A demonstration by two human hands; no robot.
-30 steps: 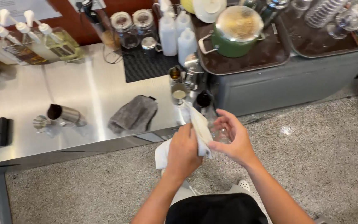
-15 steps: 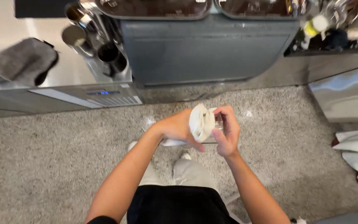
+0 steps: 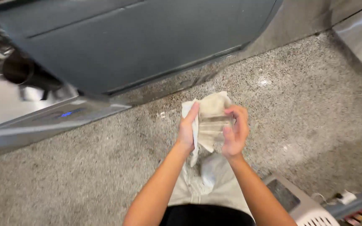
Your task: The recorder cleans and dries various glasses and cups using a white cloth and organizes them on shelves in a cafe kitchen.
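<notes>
1. The left hand (image 3: 187,129) grips a crumpled white cloth (image 3: 208,119), fingers curled around its left edge, thumb pointing towards 12 o'clock.
2. The right hand (image 3: 235,129) is closed around a clear glass (image 3: 218,125) that the cloth partly wraps; the blurred glass is hard to make out.
3. Cloth and glass sit between the two hands, held above the speckled grey stone floor (image 3: 306,125).
4. At 11 o'clock stands a dark grey cabinet front (image 3: 139,42); at 9 o'clock, the edge of a steel surface (image 3: 34,125).
5. At 5 o'clock lies a white slotted plastic box (image 3: 302,205).
</notes>
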